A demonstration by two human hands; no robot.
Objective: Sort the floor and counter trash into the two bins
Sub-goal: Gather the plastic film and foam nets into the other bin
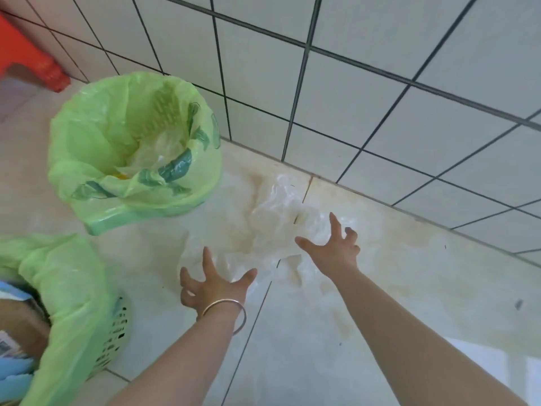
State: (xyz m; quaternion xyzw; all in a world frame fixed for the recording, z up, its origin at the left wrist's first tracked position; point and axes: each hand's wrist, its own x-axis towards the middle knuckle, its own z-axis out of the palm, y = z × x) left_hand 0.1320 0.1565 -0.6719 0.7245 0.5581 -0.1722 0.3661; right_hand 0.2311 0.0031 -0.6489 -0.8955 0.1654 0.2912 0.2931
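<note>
Lying under spread fingers (333, 227), clear plastic (275, 212)

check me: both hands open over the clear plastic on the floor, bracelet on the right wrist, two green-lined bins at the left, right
Not quite: the head view shows the bracelet on the left wrist. The rest holds: left hand and right hand open over the plastic, two bins at the left.

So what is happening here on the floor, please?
A person reaches down with both hands spread open, left hand and right hand, toward a crumpled clear plastic bag lying on the floor tiles by the wall. Neither hand grips it yet. Two green-lined bins stand to the left: far bin, near bin.
</note>
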